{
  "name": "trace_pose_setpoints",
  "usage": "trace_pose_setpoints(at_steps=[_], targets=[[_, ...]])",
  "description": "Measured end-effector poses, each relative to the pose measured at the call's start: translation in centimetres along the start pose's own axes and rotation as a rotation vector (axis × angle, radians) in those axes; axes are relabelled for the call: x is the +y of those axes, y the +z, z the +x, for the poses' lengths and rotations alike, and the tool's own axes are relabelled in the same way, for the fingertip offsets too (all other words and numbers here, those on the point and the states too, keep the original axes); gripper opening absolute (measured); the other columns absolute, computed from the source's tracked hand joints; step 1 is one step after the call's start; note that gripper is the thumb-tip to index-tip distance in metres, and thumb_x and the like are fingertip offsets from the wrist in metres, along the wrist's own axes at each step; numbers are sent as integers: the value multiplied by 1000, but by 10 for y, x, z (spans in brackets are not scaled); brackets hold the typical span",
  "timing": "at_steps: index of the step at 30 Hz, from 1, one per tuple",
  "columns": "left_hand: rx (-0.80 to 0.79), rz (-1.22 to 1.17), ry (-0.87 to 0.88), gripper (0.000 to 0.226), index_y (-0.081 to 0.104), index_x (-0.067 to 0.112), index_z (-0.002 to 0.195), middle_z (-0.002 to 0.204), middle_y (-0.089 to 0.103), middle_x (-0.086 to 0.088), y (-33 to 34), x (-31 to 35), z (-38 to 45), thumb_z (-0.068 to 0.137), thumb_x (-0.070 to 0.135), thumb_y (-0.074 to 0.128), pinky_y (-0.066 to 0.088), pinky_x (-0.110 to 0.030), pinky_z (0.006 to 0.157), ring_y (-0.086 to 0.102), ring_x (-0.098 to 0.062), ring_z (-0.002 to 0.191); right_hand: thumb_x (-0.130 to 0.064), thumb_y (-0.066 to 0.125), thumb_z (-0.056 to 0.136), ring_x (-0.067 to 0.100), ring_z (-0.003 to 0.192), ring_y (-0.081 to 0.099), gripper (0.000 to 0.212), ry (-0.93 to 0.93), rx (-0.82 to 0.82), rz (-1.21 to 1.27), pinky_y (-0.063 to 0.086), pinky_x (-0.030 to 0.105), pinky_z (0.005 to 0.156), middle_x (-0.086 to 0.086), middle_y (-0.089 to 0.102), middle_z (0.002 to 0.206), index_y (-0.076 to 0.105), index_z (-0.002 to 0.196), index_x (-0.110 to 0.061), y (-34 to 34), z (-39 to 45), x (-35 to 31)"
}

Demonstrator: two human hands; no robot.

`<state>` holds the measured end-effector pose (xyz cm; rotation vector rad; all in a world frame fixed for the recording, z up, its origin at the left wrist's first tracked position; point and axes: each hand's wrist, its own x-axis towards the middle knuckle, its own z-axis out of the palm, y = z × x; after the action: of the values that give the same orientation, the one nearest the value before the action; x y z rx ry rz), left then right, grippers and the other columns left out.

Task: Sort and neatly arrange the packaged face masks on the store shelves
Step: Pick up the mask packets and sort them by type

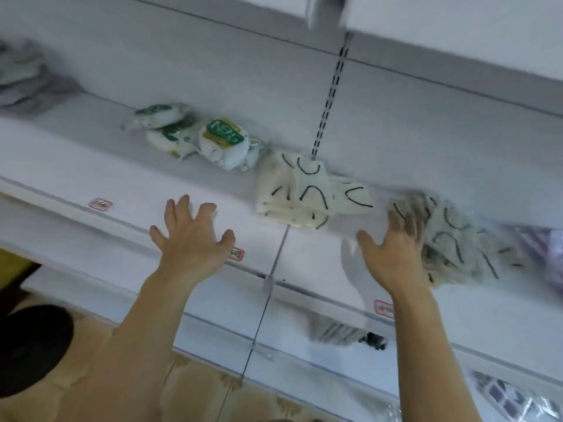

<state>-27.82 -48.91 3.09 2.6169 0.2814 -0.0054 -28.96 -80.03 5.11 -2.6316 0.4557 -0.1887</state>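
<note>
Matt white shelf, glossy packs

The shelf (91, 166) beyond the hands looks smooth painted metal; the masks (301, 190) between them sit in clear, shiny plastic wrap.

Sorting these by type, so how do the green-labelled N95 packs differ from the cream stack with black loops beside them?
The N95 packs are rounded, cup-shaped and white with green labels; the cream stack is flat, squarish and unlabelled, showing black ear loops. The N95 packs lie loosely tumbled against each other, while the cream stack is roughly layered. Neither hand touches them. Both sit on the same white shelf, in clear wrapping.
</note>
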Motion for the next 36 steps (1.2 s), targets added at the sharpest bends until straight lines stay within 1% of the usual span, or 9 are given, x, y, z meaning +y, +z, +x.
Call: trace_pose_setpoints(at_steps=[4,9,16,22,25,30,33,34,36], targets=[[-3,40,11,60,34,32,151,170,-1,-5,-49,-64,20,97,49,56,2,-66,120,-12,-26,156,-48,55,96,32,158,0,81,-209,-118,-4,8,51,126,16,15,169,23,160,-9,62,-27,-121],[67,56,-33,61,30,33,153,170,0,-3,-111,-149,39,98,50,53,3,-67,120,-11,-26,157,-42,55,101,28,159,-4,82,-359,-245,5,10,50,126,6,8,172,11,163,-13,114,-52,-249],[164,60,-125,61,31,35,153,170,4,0,-174,-252,70,99,47,55,4,-67,120,-6,-25,158,-41,55,100,28,158,-4,81,-561,-405,54,13,57,125,5,11,171,12,163,-13,197,-60,-401],[196,92,-206,59,33,35,153,169,13,2,-196,-335,123,99,42,55,11,-66,121,2,-23,158,-38,54,101,25,158,-5,77,-709,-510,191,12,57,125,-1,14,169,12,162,-18,263,-51,-512],[187,65,-226,57,34,36,152,169,15,3,-211,-358,167,99,40,56,13,-64,121,4,-22,157,-39,56,100,25,157,5,76,-706,-574,223,20,57,123,1,21,167,14,161,-21,286,-33,-554],[244,-5,-215,55,38,35,149,166,22,3,-236,-391,233,98,39,58,18,-62,120,13,-24,156,-38,58,99,28,146,29,74,-664,-664,226,34,50,116,7,33,159,19,160,-22,317,6,-614],[314,-21,-187,52,44,31,146,163,29,1,-254,-410,267,96,31,60,24,-59,118,21,-25,152,-37,60,99,27,138,40,68,-638,-685,253,38,37,108,7,41,151,26,156,-24,329,21,-643],[341,-30,-156,51,47,29,144,161,32,0,-260,-416,280,96,28,62,27,-59,116,24,-26,150,-37,62,98,24,133,46,66,-592,-675,304,39,33,104,4,46,145,30,154,-25,332,27,-654],[399,-53,-69,47,53,24,140,155,40,-3,-275,-427,306,94,23,63,32,-59,111,32,-29,145,-40,67,91,19,119,56,64,-428,-623,487,46,34,96,-4,56,127,39,147,-25,341,44,-679]])
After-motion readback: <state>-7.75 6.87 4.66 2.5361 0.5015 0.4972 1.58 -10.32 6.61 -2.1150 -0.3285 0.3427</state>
